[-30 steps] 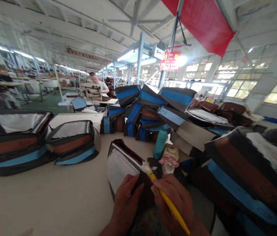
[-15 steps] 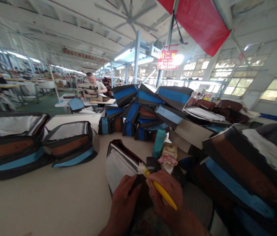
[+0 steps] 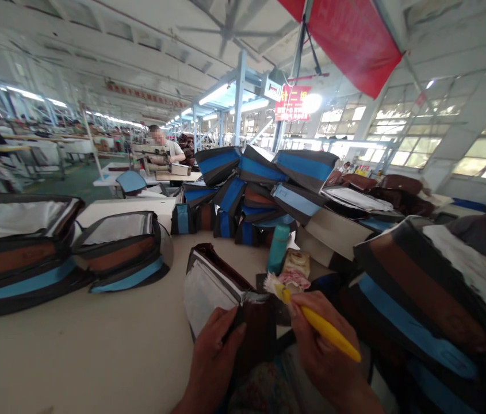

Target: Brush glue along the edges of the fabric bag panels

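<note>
A dark bag piece [image 3: 214,287] with a pale lining and a brown side stands on the table in front of me. My left hand [image 3: 219,345] grips its near edge, thumb on the dark rim. Between the fingers of my right hand [image 3: 322,333] is a yellow-handled brush [image 3: 329,330], its whitish bristles pointing up and left, apart from the bag piece. Just behind the bristles sit a pinkish cloth [image 3: 297,279] and a yellowish container [image 3: 298,261], whose contents I cannot make out. A teal bottle [image 3: 278,248] stands beside them.
Striped bag pieces [image 3: 122,247] lie at the left on the pale table [image 3: 96,351]. A heap of blue, grey and brown pieces [image 3: 264,195] rises at the back. More pieces [image 3: 424,293] are stacked at the right. One person sits farther back; another is at the right edge.
My right hand has moved right with the brush, whose bristles have left the bag piece's edge and now are near the pinkish cloth. My left hand keeps its hold.
</note>
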Demonstrator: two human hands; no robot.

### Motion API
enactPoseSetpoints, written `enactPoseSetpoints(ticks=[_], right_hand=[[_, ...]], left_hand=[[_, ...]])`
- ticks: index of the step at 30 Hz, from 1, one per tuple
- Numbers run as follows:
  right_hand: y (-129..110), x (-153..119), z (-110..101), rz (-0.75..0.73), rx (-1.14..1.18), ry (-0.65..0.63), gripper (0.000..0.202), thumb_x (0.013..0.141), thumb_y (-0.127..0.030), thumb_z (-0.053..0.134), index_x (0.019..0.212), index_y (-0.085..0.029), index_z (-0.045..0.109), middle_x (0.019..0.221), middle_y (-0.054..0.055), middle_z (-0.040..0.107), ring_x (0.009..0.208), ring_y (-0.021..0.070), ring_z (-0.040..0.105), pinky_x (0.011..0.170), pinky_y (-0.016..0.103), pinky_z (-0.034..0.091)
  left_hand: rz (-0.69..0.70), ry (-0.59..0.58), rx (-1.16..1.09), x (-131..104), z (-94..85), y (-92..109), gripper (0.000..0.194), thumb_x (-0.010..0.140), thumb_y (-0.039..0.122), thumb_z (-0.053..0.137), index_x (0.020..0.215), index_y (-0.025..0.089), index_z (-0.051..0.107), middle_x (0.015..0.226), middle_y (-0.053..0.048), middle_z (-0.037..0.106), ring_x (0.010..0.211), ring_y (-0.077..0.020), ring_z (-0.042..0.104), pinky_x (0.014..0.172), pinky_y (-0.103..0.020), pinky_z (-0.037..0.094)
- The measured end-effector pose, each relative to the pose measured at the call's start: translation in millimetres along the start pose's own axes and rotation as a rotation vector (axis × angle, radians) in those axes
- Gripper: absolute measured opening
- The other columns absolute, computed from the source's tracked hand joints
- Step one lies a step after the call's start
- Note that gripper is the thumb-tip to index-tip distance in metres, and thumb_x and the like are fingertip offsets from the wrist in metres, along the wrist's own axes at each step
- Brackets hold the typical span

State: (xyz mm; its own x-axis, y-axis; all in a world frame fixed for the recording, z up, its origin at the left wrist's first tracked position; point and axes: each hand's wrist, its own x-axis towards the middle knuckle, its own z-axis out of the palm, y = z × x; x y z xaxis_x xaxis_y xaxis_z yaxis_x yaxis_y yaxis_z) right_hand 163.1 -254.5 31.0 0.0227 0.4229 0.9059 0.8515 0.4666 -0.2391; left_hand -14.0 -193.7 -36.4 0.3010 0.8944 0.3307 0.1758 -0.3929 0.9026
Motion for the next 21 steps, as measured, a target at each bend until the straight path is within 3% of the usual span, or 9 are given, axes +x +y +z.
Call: enactPoseSetpoints(ticks=[5,9,11,14,19,21], right_hand=[[10,-13,-11,-0.001,0.082,-0.057,0.018,0.092,-0.011,0.054,0.105,-0.02,0.061,0.083,0.004,0.068,0.076,0.0179,0.066,0.066,0.03,0.058],[20,-18,-16,0.013,-0.06,0.021,0.018,0.091,-0.013,0.058,0.107,-0.02,0.062,0.09,0.006,0.069,0.085,0.02,0.068,0.072,0.032,0.058],[19,-17,-16,0.053,-0.032,0.018,0.018,0.091,-0.014,0.057,0.107,-0.02,0.061,0.091,0.007,0.069,0.086,0.0199,0.068,0.07,0.03,0.058],[16,-14,-12,0.0,0.059,-0.043,0.018,0.091,-0.011,0.055,0.106,-0.019,0.06,0.086,0.005,0.069,0.08,0.0186,0.068,0.066,0.029,0.058],[13,-10,-10,-0.019,-0.015,0.005,0.019,0.09,-0.009,0.057,0.107,-0.018,0.06,0.089,0.006,0.068,0.084,0.0178,0.067,0.072,0.029,0.056],[12,-9,-9,-0.009,0.046,-0.031,0.02,0.09,-0.008,0.055,0.107,-0.017,0.06,0.088,0.005,0.067,0.083,0.0167,0.066,0.072,0.027,0.056]], left_hand=[[-0.04,-0.033,-0.022,0,-1.5,2,0.023,0.092,0.037,0.054,0.104,0.026,0.071,0.088,0.0,0.061,0.084,-0.0166,0.062,0.078,-0.026,0.05],[-0.049,-0.035,-0.019,2,-4.4,4,0.025,0.092,0.037,0.053,0.108,0.025,0.07,0.088,0.0,0.061,0.085,-0.0164,0.062,0.079,-0.026,0.049],[-0.043,-0.038,-0.016,3,-6.2,3,0.025,0.093,0.037,0.053,0.106,0.025,0.07,0.088,0.0,0.06,0.085,-0.0163,0.062,0.079,-0.026,0.048],[-0.032,-0.039,-0.011,4,-8.7,3,0.024,0.093,0.038,0.053,0.104,0.025,0.07,0.088,0.0,0.06,0.085,-0.0165,0.061,0.078,-0.026,0.049],[0.005,-0.023,0.032,5,-12.1,1,0.021,0.093,0.037,0.054,0.102,0.025,0.069,0.088,0.0,0.061,0.084,-0.0159,0.062,0.077,-0.025,0.049],[0.056,0.009,0.067,4,-12.0,-1,0.018,0.093,0.035,0.055,0.099,0.025,0.069,0.087,0.0,0.061,0.083,-0.0154,0.062,0.076,-0.024,0.05]])
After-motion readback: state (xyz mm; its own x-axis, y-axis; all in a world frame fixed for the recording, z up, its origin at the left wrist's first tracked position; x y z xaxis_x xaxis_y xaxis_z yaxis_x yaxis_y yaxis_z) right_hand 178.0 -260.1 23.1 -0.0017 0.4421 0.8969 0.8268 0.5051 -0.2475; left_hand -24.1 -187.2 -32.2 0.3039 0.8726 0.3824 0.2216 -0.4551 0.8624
